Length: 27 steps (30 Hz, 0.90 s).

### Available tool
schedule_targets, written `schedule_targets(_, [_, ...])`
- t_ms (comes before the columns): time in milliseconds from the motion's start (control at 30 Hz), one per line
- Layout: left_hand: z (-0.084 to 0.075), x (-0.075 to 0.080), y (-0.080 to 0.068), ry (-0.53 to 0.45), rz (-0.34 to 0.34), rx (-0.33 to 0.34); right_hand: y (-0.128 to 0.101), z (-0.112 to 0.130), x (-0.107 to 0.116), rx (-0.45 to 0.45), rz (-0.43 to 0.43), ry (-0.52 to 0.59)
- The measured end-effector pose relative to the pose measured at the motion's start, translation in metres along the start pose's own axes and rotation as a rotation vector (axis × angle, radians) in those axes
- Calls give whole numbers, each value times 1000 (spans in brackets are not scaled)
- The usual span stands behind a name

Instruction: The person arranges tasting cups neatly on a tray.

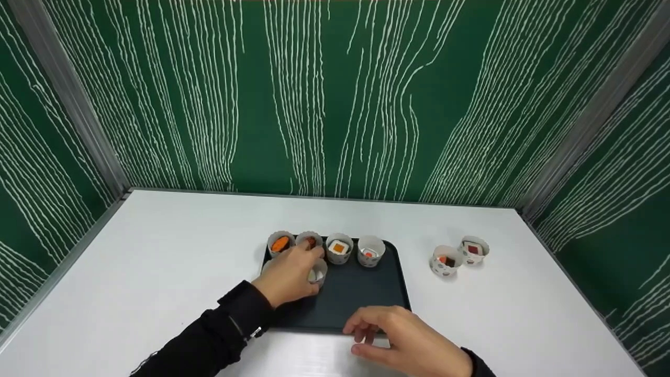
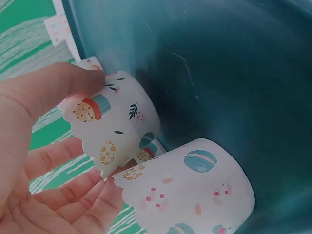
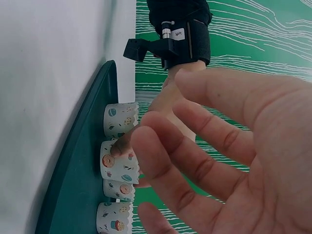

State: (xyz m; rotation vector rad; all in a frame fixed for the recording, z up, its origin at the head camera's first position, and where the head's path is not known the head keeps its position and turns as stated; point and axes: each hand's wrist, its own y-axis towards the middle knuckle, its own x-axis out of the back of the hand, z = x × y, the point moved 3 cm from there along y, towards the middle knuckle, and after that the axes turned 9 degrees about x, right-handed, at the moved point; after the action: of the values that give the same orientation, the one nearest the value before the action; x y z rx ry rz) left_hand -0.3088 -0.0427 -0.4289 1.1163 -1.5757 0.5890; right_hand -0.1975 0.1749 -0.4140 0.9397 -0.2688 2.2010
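White worktop (image 1: 183, 251), green streaked wall (image 1: 335, 104) at twelve o'clock. Left hand (image 1: 288, 275) grip closed round paper cup (image 2: 122, 114), dark tray's (image 1: 361, 298) ten o'clock. Right hand (image 1: 400, 335) near tray's five o'clock, grip loose, fingers relaxed.

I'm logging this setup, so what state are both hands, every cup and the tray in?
Gripped cup: roughly upright, inside partly hidden.
Left hand: holding the gripped cup.
Right hand: empty, loosely curled.
Tray: lying flat, partly filled.
Another tray cup: upright.
Four back-row cups: upright, holding pieces.
Two off-tray cups: upright, holding pieces.
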Motion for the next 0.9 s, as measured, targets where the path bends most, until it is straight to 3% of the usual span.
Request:
schedule_targets(467, [-1, -4, 3, 67, 18, 35, 0, -2, 1, -25, -1, 20])
schedule_targets(900, [-2, -7, 3, 67, 37, 45, -2, -3, 4, 19, -23, -19])
